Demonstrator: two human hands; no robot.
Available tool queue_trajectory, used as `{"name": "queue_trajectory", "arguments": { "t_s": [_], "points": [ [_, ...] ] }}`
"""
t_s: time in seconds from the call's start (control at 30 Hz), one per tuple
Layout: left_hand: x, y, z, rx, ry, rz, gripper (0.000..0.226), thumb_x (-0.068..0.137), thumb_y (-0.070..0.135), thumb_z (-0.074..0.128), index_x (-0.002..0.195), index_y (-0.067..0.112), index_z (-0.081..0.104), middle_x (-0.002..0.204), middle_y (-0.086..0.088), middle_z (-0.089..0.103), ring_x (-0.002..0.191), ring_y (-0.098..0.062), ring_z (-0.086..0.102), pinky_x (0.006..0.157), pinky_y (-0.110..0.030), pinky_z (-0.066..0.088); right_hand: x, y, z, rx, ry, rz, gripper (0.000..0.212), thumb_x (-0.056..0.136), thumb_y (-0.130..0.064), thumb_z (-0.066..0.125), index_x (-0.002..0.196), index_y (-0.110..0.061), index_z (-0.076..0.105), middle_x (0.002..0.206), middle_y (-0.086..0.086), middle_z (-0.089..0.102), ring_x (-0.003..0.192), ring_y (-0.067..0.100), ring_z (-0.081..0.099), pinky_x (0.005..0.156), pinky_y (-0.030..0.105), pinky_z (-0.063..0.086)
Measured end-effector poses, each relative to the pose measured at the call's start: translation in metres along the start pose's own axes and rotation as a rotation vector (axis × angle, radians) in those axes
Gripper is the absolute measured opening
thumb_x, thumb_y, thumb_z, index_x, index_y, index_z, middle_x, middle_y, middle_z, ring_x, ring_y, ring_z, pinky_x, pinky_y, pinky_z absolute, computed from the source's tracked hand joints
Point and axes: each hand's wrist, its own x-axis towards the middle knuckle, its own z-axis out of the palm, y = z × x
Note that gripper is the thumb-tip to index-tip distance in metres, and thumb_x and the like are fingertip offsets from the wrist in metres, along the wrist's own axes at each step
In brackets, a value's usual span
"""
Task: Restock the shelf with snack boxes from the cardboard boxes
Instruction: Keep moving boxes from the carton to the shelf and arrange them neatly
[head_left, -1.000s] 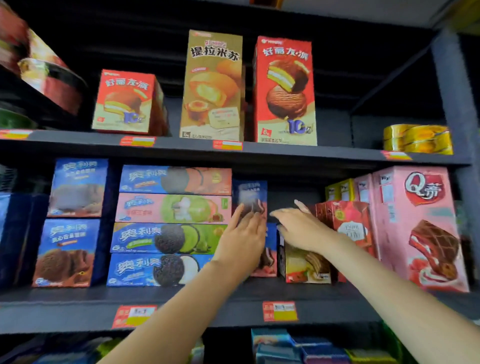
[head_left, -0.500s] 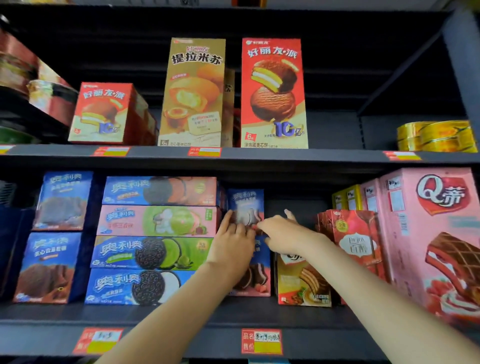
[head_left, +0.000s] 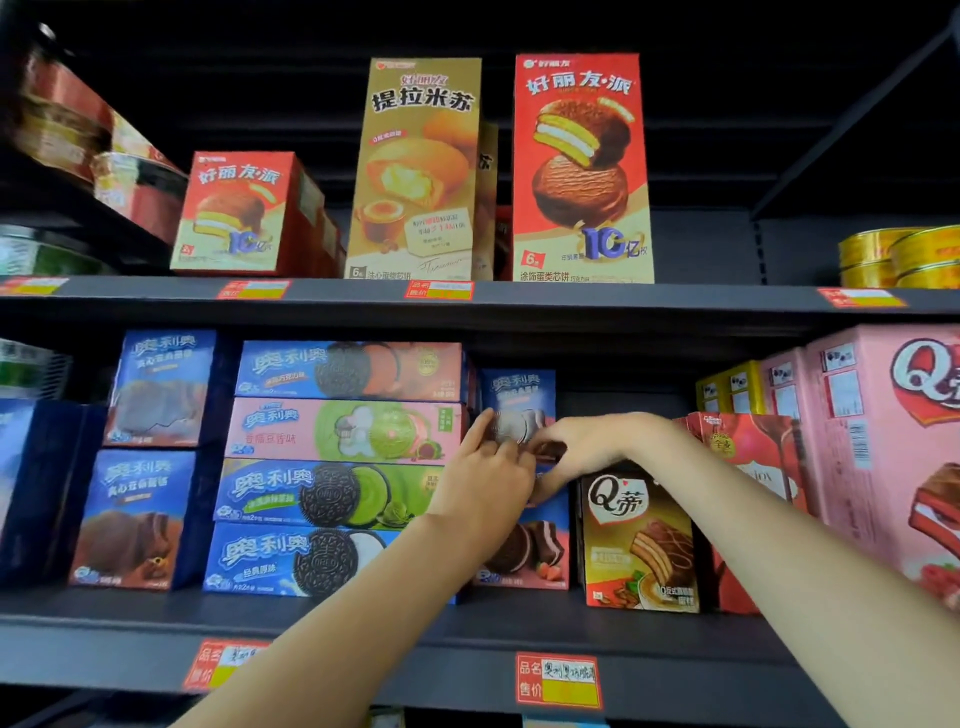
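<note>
Both hands on the small blue snack box (head_left: 519, 397) stacked on another blue box (head_left: 530, 545), lower shelf (head_left: 467, 629). Left hand (head_left: 485, 493) fingers lie flat against its front left edge; right hand (head_left: 587, 447) curls fingers around its lower right side. Stack of 4 cookie boxes (head_left: 337, 467) just left, brown cake box (head_left: 641, 540) just right.

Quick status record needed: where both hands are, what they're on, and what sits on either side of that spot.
left hand: on the front of the blue stacked boxes, middle shelf
right hand: fingers curled at the upper blue box's lower edge
left neighbour: stack of four flat cookie boxes
right neighbour: brown Q box, upright
grip: contact partly hidden
</note>
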Motion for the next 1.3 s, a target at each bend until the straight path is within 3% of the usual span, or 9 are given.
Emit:
{"name": "queue_trajectory", "arguments": {
  "t_s": [0.13, 0.2, 0.33, 0.5, 0.6, 0.73, 0.9, 1.03, 1.3],
  "points": [
    [-0.003, -0.001, 0.014, -0.002, 0.122, 0.015, 0.031, 0.036, 0.028, 0.083, 0.062, 0.018, 0.07, 0.054, 0.004, 0.06, 0.048, -0.014, 0.061, 0.092, -0.038, 0.049, 0.01, 0.004, -0.005, -0.072, 0.027, 0.032, 0.054, 0.07, -0.049, 0.076, 0.115, -0.026, 0.056, 0.108, -0.006, 0.054, 0.102, 0.014, 0.052, 0.086, 0.028, 0.043],
    [-0.004, 0.0, 0.012, -0.029, 0.063, -0.001, 0.03, 0.044, 0.027, 0.081, 0.072, 0.018, 0.073, 0.06, 0.004, 0.062, 0.055, -0.015, 0.064, 0.099, -0.04, 0.043, 0.011, 0.005, -0.01, -0.099, 0.041, 0.034, 0.037, 0.07, -0.046, 0.077, 0.096, -0.027, 0.058, 0.097, -0.006, 0.056, 0.095, 0.015, 0.055, 0.079, 0.028, 0.043],
    [-0.004, -0.004, 0.002, -0.01, 0.005, -0.042, 0.038, 0.089, 0.013, 0.046, 0.127, 0.008, 0.05, 0.114, -0.009, 0.059, 0.109, -0.029, 0.056, 0.113, -0.038, -0.011, 0.008, 0.006, -0.013, -0.059, 0.047, -0.008, 0.029, 0.068, -0.045, 0.078, 0.083, -0.032, 0.057, 0.091, -0.01, 0.057, 0.092, 0.015, 0.057, 0.075, 0.026, 0.045],
    [-0.008, -0.006, -0.001, -0.096, 0.198, -0.024, 0.039, 0.034, 0.022, 0.082, 0.072, 0.018, 0.071, 0.059, 0.004, 0.061, 0.055, -0.018, 0.062, 0.092, -0.037, 0.05, -0.001, 0.002, -0.017, -0.07, 0.04, -0.031, 0.038, 0.069, -0.046, 0.077, 0.098, -0.028, 0.06, 0.088, -0.017, 0.053, 0.09, 0.009, 0.054, 0.077, 0.026, 0.046],
    [-0.01, -0.008, -0.002, -0.096, 0.352, -0.045, 0.009, 0.06, 0.017, 0.059, 0.066, 0.018, 0.065, 0.059, 0.003, 0.057, 0.054, -0.019, 0.059, 0.089, -0.034, 0.035, -0.013, -0.004, -0.021, -0.098, 0.033, -0.04, 0.035, 0.072, -0.048, 0.075, 0.097, -0.028, 0.06, 0.088, -0.017, 0.054, 0.088, 0.007, 0.054, 0.076, 0.025, 0.044],
    [-0.007, -0.012, -0.003, -0.081, 0.455, -0.074, 0.028, 0.071, 0.017, 0.035, 0.065, 0.017, 0.062, 0.059, 0.002, 0.055, 0.053, -0.02, 0.056, 0.083, -0.032, 0.032, -0.025, 0.004, -0.024, 0.148, 0.187, -0.031, 0.046, 0.082, -0.048, 0.065, 0.119, -0.022, 0.062, 0.117, -0.006, 0.06, 0.111, 0.014, 0.054, 0.093, 0.027, 0.041],
    [0.008, -0.012, -0.008, -0.077, 0.466, -0.126, 0.029, 0.073, 0.02, 0.035, 0.06, 0.017, 0.061, 0.057, 0.0, 0.056, 0.053, -0.021, 0.057, 0.083, -0.032, 0.034, 0.004, 0.023, -0.004, -0.063, 0.467, 0.035, 0.071, 0.091, -0.033, 0.058, 0.149, -0.017, 0.021, 0.156, 0.005, 0.02, 0.142, 0.024, 0.023, 0.114, 0.031, 0.021],
    [0.01, -0.004, 0.001, -0.081, 0.443, -0.083, 0.026, 0.071, 0.021, 0.036, 0.058, 0.017, 0.059, 0.056, 0.001, 0.056, 0.053, -0.02, 0.057, 0.085, -0.033, 0.035, 0.021, 0.018, 0.003, -0.251, 0.516, 0.052, 0.069, 0.097, -0.032, 0.046, 0.151, -0.014, 0.008, 0.159, 0.004, 0.001, 0.146, 0.024, 0.008, 0.116, 0.04, 0.012],
    [0.008, -0.002, 0.008, -0.044, 0.461, -0.048, 0.027, 0.072, 0.022, 0.035, 0.058, 0.019, 0.058, 0.055, 0.004, 0.057, 0.052, -0.018, 0.058, 0.089, -0.033, 0.033, 0.034, 0.01, 0.0, -0.387, 0.535, 0.166, 0.07, 0.097, -0.038, 0.042, 0.15, -0.007, 0.008, 0.154, 0.012, 0.017, 0.141, 0.032, 0.015, 0.114, 0.044, 0.017]
  ]
}}
